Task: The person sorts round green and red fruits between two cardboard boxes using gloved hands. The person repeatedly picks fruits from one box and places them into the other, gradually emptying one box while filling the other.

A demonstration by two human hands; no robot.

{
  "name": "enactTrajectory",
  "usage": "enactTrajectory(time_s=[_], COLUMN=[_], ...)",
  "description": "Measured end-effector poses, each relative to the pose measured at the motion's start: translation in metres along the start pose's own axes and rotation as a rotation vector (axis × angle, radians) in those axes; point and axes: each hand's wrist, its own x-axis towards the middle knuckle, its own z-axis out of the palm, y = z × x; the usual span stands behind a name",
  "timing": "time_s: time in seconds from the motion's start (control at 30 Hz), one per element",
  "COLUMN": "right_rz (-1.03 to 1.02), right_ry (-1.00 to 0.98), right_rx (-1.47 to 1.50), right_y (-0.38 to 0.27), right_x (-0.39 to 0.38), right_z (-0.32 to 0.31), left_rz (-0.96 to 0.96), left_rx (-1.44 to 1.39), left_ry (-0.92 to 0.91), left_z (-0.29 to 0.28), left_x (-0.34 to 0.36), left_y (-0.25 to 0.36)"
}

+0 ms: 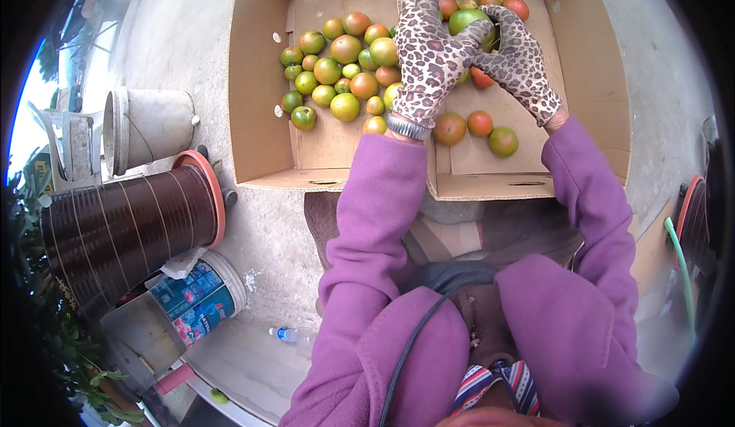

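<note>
At the far left, a white chair [77,148] stands near a pale bucket [159,125] lying on its side. Below that bucket is a dark brown ribbed container [126,228] with an orange-red rim, and nearer still a bucket with a blue label [195,297]. A clear plastic bottle [285,334] lies to the right of these. Next come two open cardboard compartments side by side; whether they belong to one box or two, I cannot tell. The left compartment [258,83] carries a loose spread of green, orange and reddish tomatoes [346,48]. Over the dividing wall comes the left hand [436,44], in a leopard-print glove with a silvery band [408,127] at the wrist, its fingers and thumb curved around a large green tomato [465,20] above the right compartment [593,83]. Nearer the person, a reddish-green, a red and a greenish tomato [503,141] sit together there. The right hand [521,56], gloved alike, curls against the held tomato's right side; how firmly it closes, I cannot tell. More reddish tomatoes lie beyond both hands, toward the far wall. At the far right stands a light green strip [680,262].
</note>
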Motion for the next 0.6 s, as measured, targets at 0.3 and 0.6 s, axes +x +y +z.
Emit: enactTrajectory(time_s=[0.3, 0.6], right_rz=[-0.293, -0.123], right_ry=[0.114, -0.237], right_rx=[0.289, -0.338], right_y=[0.016, 0.038], right_x=[-0.004, 0.002], right_z=[0.002, 0.001], left_rz=[-0.306, -0.720], left_rx=[-0.460, 0.151], left_ry=[-0.100, -0.035], left_z=[-0.008, -0.093], left_x=[0.007, 0.006], left_y=[0.000, -0.141])
